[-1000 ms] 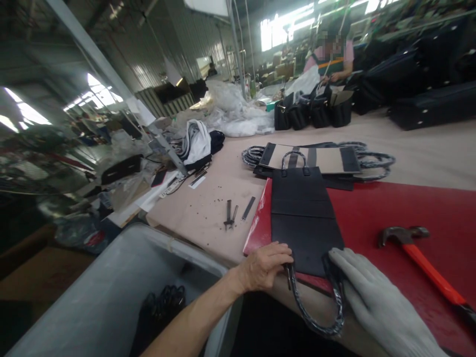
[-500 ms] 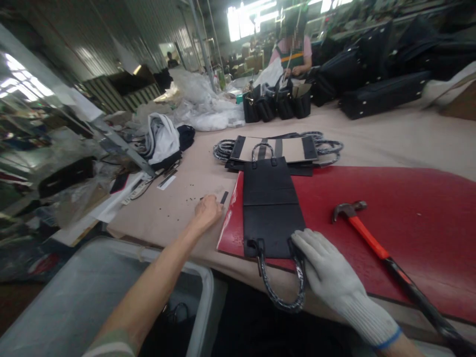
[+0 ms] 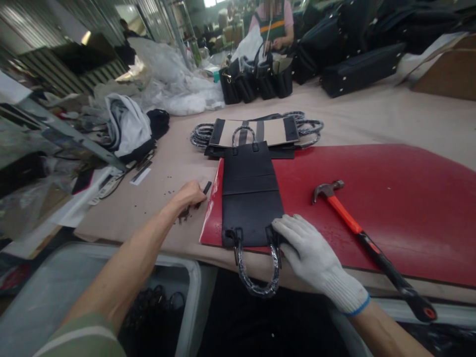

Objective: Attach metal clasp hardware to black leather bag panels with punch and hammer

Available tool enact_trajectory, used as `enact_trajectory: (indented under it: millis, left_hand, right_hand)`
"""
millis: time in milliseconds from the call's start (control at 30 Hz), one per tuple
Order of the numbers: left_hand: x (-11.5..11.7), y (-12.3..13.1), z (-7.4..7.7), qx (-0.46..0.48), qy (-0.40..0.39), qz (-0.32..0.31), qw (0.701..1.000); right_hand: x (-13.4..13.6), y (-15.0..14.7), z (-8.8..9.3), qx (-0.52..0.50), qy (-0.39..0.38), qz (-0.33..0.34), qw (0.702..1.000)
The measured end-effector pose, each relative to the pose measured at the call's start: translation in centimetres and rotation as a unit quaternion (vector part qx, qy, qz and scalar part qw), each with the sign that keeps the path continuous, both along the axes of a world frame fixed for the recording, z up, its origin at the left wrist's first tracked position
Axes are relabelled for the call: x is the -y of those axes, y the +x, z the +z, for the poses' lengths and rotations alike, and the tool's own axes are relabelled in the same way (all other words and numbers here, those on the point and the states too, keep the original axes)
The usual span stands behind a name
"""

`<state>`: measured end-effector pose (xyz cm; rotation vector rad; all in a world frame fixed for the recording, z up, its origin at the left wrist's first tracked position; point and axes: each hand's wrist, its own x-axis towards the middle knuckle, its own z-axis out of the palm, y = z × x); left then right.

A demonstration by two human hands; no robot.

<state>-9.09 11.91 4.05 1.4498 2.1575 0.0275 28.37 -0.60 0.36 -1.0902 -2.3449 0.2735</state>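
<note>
A flat black bag panel (image 3: pixel 250 198) with plastic-wrapped handles at both ends lies on the red board. My right hand (image 3: pixel 310 250), in a white knit glove, grips its near right corner at the base of the near handle (image 3: pixel 256 287). To the left of the board, my bare left hand (image 3: pixel 190 193) is down on the table with its fingers curled together. Whatever they hold is hidden. A short dark strip (image 3: pixel 207 187) shows beside those fingers, and small dark pieces (image 3: pixel 184 215) lie just below them.
A claw hammer (image 3: pixel 344 213) with an orange and black handle rests on the red board (image 3: pixel 401 198). Stacked bag panels (image 3: pixel 269 133) lie behind. Black bags (image 3: pixel 256 82) stand farther back, near a person (image 3: pixel 275 34). A grey bin (image 3: pixel 195 277) is below the table's left edge.
The view has shifted, so everything sits farther left and higher. More small dark pieces now show beneath my left hand. My right hand keeps its place on the panel's corner.
</note>
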Motion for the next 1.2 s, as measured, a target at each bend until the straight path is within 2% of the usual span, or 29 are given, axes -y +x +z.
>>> enact_trajectory:
  millis: [133, 233, 300, 400, 467, 533, 567, 633, 767, 867, 1067, 1200]
  left_hand:
    - [2.0, -0.7, 0.5, 0.13, 0.069, 0.045, 0.988]
    - [4.4, -0.7, 0.8, 0.249, 0.132, 0.07, 0.957]
    - [6.3, 0.1, 0.7, 0.379, 0.181, 0.099, 0.902]
    - [8.8, 2.4, -0.1, 0.554, 0.227, 0.141, 0.788]
    - [10.2, 4.4, -0.7, 0.61, 0.234, 0.144, 0.743]
    - [11.1, 6.2, -1.4, 0.643, 0.237, 0.135, 0.715]
    - [11.4, 7.0, -1.7, 0.65, 0.237, 0.126, 0.711]
    - [11.8, 8.3, -2.2, 0.641, 0.238, 0.1, 0.723]
    - [12.2, 9.7, -2.6, 0.562, 0.256, 0.032, 0.786]
    - [12.5, 10.1, -2.7, 0.51, 0.271, -0.004, 0.816]
    - [13.1, 10.1, -2.8, 0.434, 0.315, -0.079, 0.84]
    - [13.3, 9.9, -3.2, 0.407, 0.332, -0.088, 0.847]
  right_hand:
    - [0.1, 0.0, 0.0, 0.004, 0.003, 0.005, 1.0]
    - [0.0, 0.0, 0.0, 0.003, 0.005, 0.008, 1.0]
    - [-0.1, 0.0, 0.0, 0.007, 0.006, 0.008, 1.0]
    - [-0.2, -0.1, 0.0, 0.019, 0.012, 0.01, 1.0]
    - [-0.2, -0.2, 0.1, 0.025, 0.016, 0.012, 0.999]
    - [-0.2, -0.2, 0.1, 0.03, 0.022, 0.014, 0.999]
    - [-0.2, -0.2, 0.1, 0.031, 0.023, 0.014, 0.999]
    - [-0.2, -0.1, 0.1, 0.032, 0.026, 0.011, 0.999]
    - [-0.1, -0.1, -0.1, 0.03, 0.025, 0.005, 0.999]
    - [0.0, -0.1, -0.2, 0.028, 0.021, 0.001, 0.999]
    - [0.1, -0.2, 0.1, 0.017, 0.016, -0.004, 1.0]
    - [0.1, -0.3, 0.2, 0.018, 0.017, -0.006, 1.0]
